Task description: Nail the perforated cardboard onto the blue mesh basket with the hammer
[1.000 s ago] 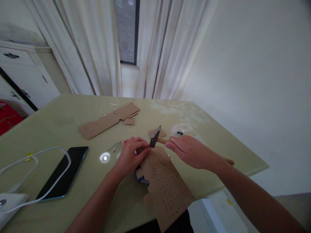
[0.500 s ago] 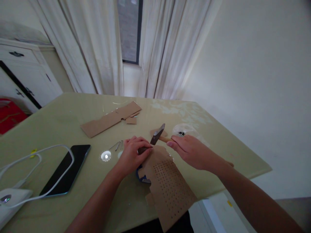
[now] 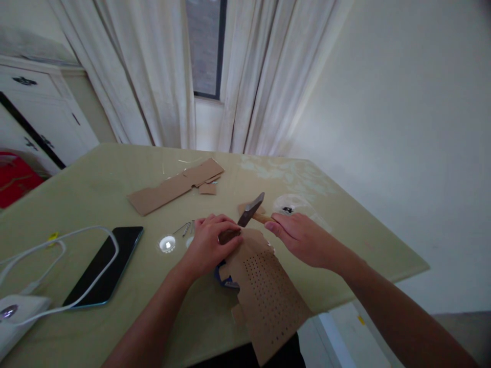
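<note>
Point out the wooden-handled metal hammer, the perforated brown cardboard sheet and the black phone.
wooden-handled metal hammer (image 3: pixel 251 209): head view, on its metal head.
perforated brown cardboard sheet (image 3: pixel 268 296): head view, on the holed middle.
black phone (image 3: pixel 105 266): head view, on its screen.

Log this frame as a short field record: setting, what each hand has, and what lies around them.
setting: pale green table by a curtained window
right hand: grips the wooden handle of a hammer, head raised above the work
left hand: fingers pinched on something small at the top edge of a perforated cardboard sheet; what it pinches is too small to tell
under sheet: a blue item, partly hidden
near left hand: loose nails, small round shiny disc
further off: phone, white cable, cardboard strip
</note>
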`<state>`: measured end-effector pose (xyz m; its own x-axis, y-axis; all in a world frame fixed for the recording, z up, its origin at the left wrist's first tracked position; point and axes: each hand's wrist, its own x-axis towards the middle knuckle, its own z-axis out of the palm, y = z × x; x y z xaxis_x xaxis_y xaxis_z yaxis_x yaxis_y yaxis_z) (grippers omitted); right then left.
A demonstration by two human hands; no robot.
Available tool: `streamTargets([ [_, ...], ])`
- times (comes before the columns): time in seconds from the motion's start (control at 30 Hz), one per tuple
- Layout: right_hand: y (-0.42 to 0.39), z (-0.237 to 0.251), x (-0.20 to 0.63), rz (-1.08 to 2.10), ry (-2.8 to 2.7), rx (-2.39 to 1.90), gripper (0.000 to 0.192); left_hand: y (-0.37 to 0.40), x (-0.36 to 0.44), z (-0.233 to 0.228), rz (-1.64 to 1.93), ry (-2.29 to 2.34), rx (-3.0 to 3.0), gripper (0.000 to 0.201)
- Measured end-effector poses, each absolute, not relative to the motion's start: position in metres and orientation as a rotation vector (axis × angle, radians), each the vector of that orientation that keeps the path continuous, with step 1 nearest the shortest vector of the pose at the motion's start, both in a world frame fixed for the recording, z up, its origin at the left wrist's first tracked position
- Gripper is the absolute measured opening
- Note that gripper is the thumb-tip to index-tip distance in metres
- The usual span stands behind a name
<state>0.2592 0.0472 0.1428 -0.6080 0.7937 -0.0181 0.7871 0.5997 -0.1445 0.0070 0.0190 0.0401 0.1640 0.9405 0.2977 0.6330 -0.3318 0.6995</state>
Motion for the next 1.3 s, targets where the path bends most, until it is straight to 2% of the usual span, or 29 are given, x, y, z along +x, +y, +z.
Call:
streamTargets([
  [0.37,0.047,0.135,0.261,0.260,-2.784,-1.355,0.042,0.019,0.006,0.035,0.975,1.501,2.047,0.034],
  [0.63,0.044,0.128,0.254,0.245,-2.851,-1.446,0.043,0.018,0.007,0.039,0.959,1.485,2.034,0.031],
  [0.97,0.048,0.130,0.253,0.406,-2.821,-1.431,0.043,0.018,0.006,0.040,0.957,1.480,2.015,0.031],
  [1.1,0.058,0.135,0.260,0.489,-2.621,-1.338,0.045,0.018,0.006,0.037,0.974,1.481,2.014,0.038],
  [1.3,0.081,0.125,0.266,0.792,-1.868,-1.055,0.056,0.017,0.005,0.034,1.082,1.393,1.917,0.037],
])
